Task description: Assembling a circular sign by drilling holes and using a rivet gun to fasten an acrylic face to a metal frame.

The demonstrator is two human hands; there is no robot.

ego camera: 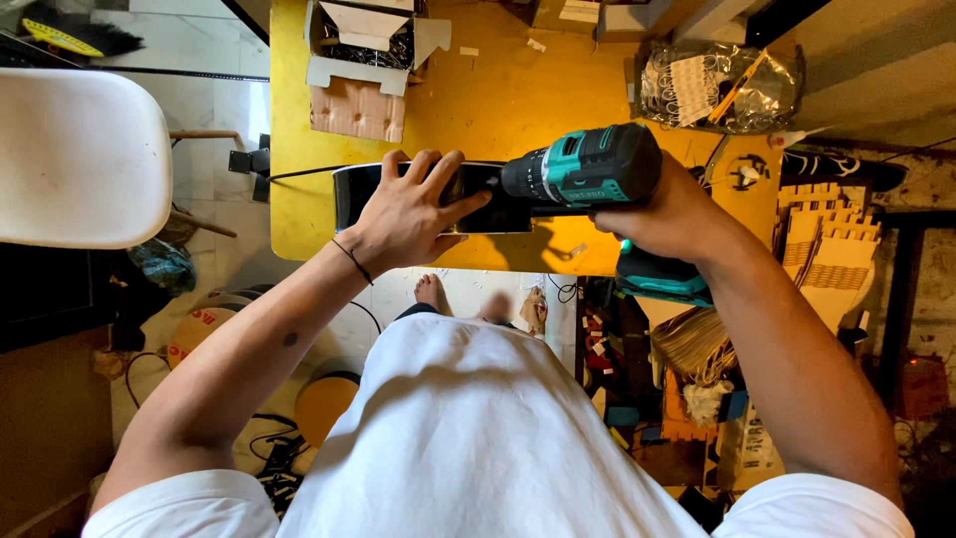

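— What have you got in your hands?

— My right hand (pixel 662 214) is wrapped around the grip of a teal and black cordless drill (pixel 588 169), its nose pointing left. My left hand (pixel 408 214) is spread flat, fingers wide, pressing on a dark, glossy curved panel (pixel 478 199) that lies at the near edge of the yellow table (pixel 498 100).

— Where does the drill meet the panel?

— At the panel's right end, just beside my left fingertips. The bit itself is hidden, so I cannot tell if it touches.

— What else is around?

— An open cardboard box (pixel 363 60) at the far left of the table, a clear plastic bag (pixel 717 85) of small parts at the far right, a white chair (pixel 80 159) off to the left, and stacked wooden cut-outs (pixel 827 249) to the right.
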